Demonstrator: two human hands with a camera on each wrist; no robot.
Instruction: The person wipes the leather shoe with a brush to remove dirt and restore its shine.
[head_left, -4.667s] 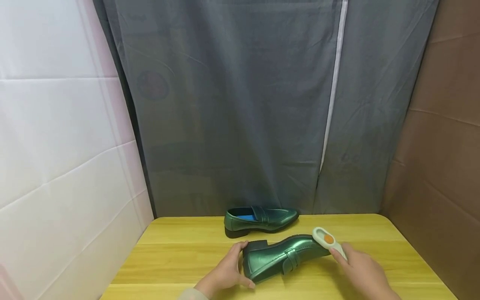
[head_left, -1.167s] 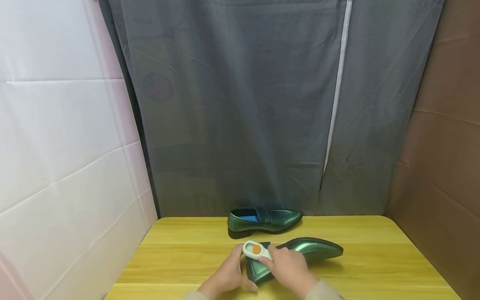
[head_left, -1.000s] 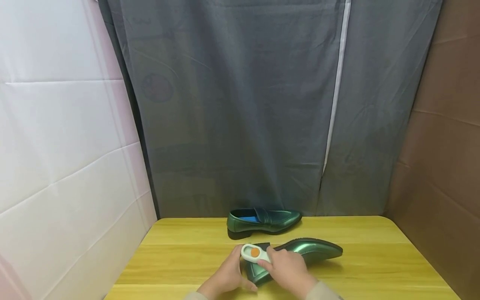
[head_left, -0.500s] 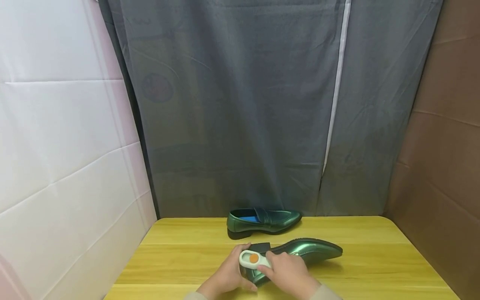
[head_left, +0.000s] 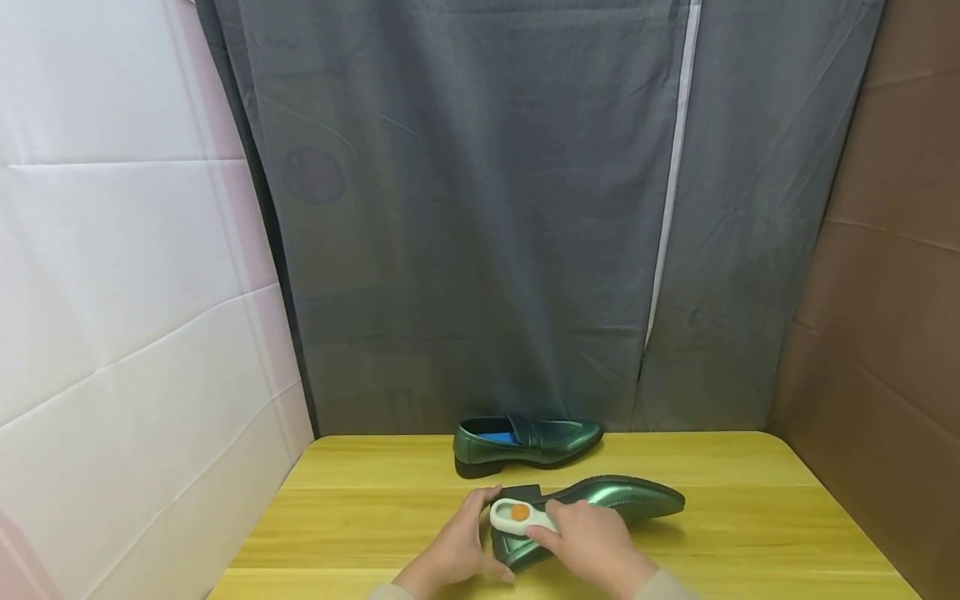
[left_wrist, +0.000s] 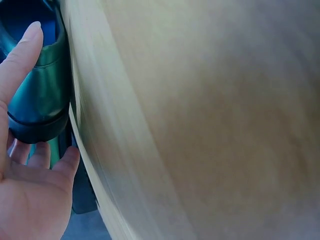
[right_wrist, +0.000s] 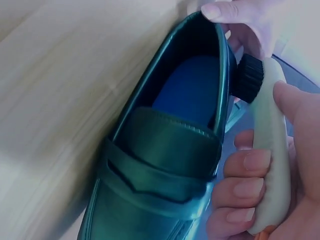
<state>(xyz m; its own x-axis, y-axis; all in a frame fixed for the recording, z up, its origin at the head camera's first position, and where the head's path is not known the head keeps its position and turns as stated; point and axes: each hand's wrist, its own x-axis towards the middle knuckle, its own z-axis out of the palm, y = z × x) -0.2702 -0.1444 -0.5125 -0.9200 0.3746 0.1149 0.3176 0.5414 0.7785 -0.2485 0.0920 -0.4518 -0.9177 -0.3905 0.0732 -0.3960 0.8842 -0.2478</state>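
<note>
A green metallic loafer (head_left: 628,497) lies on its side near the front of the table, toe to the right. My left hand (head_left: 457,542) holds it by the heel; in the left wrist view the thumb crosses the collar and the fingers curl under the heel. My right hand (head_left: 594,540) grips a pale shoe brush (head_left: 512,517) with an orange spot. In the right wrist view the dark bristles (right_wrist: 248,78) meet the shoe's side near the heel, and the blue insole (right_wrist: 187,90) shows. My right hand and the brush hide part of the loafer in the head view.
A matching green loafer (head_left: 528,443) stands upright at the back of the yellow wooden table (head_left: 360,500). Behind it hangs a grey curtain (head_left: 465,217). White cloth (head_left: 135,292) bounds the left side and brown cloth (head_left: 877,317) the right.
The brush went from the toe leftward to the heel area, then moved slightly left and back right along the shoe's side. My left hand has kept its hold on the heel.
</note>
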